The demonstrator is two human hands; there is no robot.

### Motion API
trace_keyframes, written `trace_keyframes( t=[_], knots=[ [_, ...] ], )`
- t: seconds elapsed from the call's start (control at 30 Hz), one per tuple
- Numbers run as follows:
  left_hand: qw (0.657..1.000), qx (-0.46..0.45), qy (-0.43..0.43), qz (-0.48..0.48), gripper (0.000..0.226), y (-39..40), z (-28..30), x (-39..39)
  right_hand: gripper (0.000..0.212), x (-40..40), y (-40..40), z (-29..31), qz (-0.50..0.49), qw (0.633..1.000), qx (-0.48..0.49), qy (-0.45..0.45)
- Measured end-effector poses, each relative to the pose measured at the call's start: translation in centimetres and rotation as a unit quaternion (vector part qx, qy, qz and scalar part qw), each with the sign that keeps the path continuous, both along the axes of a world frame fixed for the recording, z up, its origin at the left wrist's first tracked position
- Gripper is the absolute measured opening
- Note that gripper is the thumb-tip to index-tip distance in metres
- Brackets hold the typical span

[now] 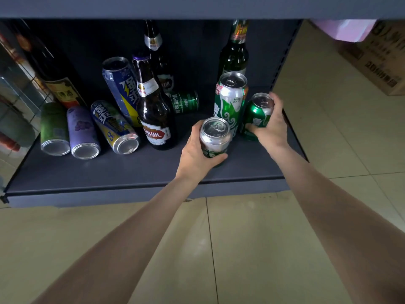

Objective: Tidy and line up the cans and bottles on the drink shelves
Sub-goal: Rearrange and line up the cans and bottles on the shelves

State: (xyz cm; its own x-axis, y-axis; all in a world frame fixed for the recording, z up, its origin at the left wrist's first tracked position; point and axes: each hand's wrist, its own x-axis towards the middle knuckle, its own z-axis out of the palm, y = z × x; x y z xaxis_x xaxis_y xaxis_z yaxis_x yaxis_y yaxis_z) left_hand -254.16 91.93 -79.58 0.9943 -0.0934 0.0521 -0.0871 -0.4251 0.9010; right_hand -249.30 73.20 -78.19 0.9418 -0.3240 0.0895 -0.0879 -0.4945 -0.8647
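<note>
My left hand (195, 152) grips a short silver-topped green can (214, 137) standing near the front of the dark shelf (87, 174). My right hand (272, 126) grips a small green can (258, 113) at the shelf's right side. Between them stands a tall green and white can (230, 102). A brown beer bottle (153, 110) stands mid-shelf, with a blue can (120, 88) leaning behind it. Three cans lie on their sides at the left: green (54, 130), purple (82, 132) and blue-yellow (115, 128). A small green can (185, 102) lies further back.
Two dark bottles (235, 53) (155, 51) stand at the back. A large labelled bottle (59, 84) leans at the left by a glass panel. The upper shelf edge (197, 7) overhangs. Cardboard boxes (377, 62) sit on the tiled floor to the right.
</note>
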Motion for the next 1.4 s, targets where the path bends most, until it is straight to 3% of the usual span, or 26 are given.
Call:
trace_keyframes(
  t=[0.23, 0.4, 0.57, 0.67, 0.8, 0.93, 1.13, 1.4],
  knots=[
    [0.999, 0.032, -0.014, -0.010, 0.084, 1.2, 1.1, -0.9, 0.089, -2.6, 0.4, -0.7, -0.061, 0.997, 0.023, -0.035],
    [0.995, 0.029, -0.085, -0.030, 0.080, 4.1, 4.6, -4.8, 0.085, -8.8, 1.5, 1.8, 0.002, 0.995, 0.046, -0.083],
    [0.978, 0.000, -0.203, -0.055, 0.086, 7.5, 12.9, -8.7, 0.084, -14.8, 3.3, 10.6, 0.086, 0.978, -0.009, -0.187],
    [0.959, 0.009, -0.278, -0.061, 0.077, 9.1, 19.5, -10.1, 0.086, -17.0, 4.4, 17.8, 0.115, 0.964, -0.016, -0.238],
    [0.952, 0.006, -0.301, -0.062, 0.081, 9.8, 25.3, -10.1, 0.085, -16.8, 5.6, 24.8, 0.123, 0.952, -0.011, -0.281],
    [0.963, -0.033, -0.264, -0.034, 0.085, 9.6, 27.9, -9.1, 0.080, -14.1, 5.3, 28.5, 0.054, 0.961, 0.000, -0.270],
    [0.973, 0.015, -0.228, -0.003, 0.087, 6.8, 29.4, -5.3, 0.083, -8.5, 1.9, 29.1, -0.070, 0.975, 0.007, -0.211],
    [0.974, 0.049, -0.220, 0.022, 0.087, 3.4, 30.5, -1.6, 0.077, -1.1, -2.3, 30.1, -0.085, 0.986, -0.089, -0.111]
  ],
)
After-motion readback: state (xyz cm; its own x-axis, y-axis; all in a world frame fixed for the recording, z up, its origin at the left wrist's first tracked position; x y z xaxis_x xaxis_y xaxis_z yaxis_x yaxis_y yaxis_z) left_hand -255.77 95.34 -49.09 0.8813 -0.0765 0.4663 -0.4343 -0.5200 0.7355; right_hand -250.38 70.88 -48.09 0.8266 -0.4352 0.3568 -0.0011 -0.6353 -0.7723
